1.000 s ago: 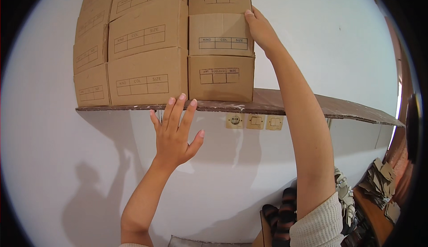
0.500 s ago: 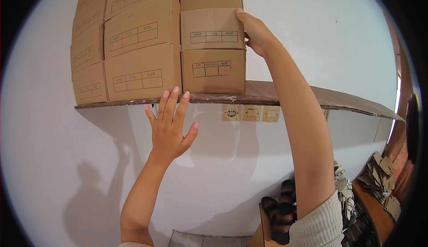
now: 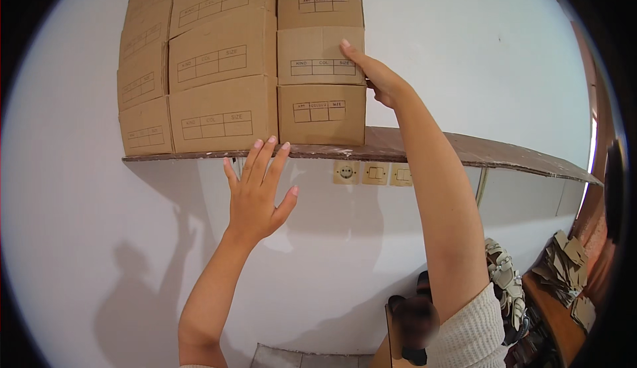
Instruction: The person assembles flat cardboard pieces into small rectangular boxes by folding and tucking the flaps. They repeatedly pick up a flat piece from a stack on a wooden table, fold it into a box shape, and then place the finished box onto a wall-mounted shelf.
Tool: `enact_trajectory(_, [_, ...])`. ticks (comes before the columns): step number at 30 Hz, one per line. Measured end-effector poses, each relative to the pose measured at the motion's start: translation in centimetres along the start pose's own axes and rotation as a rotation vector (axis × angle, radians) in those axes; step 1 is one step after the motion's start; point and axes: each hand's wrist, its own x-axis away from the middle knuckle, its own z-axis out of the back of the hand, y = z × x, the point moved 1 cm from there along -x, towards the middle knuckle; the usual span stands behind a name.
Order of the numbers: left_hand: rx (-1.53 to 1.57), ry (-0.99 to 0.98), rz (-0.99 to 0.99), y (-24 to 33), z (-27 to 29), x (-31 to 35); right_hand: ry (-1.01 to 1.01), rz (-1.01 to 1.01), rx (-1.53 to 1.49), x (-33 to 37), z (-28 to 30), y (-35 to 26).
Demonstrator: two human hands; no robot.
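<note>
Three cardboard boxes form a short stack on a brown wall shelf (image 3: 424,144). My right hand (image 3: 381,76) grips the middle cardboard box (image 3: 312,46) at its right edge, thumb flat on the front, other fingers round the side and partly hidden. Above it sits the top box (image 3: 320,16), and below it the bottom box (image 3: 322,129). My left hand (image 3: 255,185) is open, fingers spread, its tips at the shelf's front edge below a taller stack of larger boxes (image 3: 222,86).
More boxes (image 3: 142,112) stand at the far left of the shelf. Below it, a socket (image 3: 346,172) and light switches (image 3: 375,173) are on the white wall. At lower right are dark sandals (image 3: 415,331), pale sandals (image 3: 503,272) and flattened cardboard pieces (image 3: 563,262).
My right thumb has slid from the middle box's upper right edge onto its front face. The view has shifted, showing the short stack's top. My left hand stays at the shelf edge.
</note>
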Motion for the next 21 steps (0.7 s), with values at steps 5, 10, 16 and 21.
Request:
enact_trajectory(5, [0.019,0.029,0.02,0.0,-0.2,0.0,0.007,-0.01,0.037,-0.1,0.2,-0.4])
enact_trajectory(10, [0.028,0.082,0.019,-0.2,-1.2,0.1,0.033,0.036,0.033,0.2,0.8,0.0])
enact_trajectory(16, [0.006,0.049,0.01,-0.5,-0.9,0.1,0.023,0.026,0.01,1.8,0.9,-0.1])
enact_trajectory(21, [0.025,0.082,0.013,-0.6,-1.1,0.1,0.048,0.008,0.076,0.9,-0.5,-0.4])
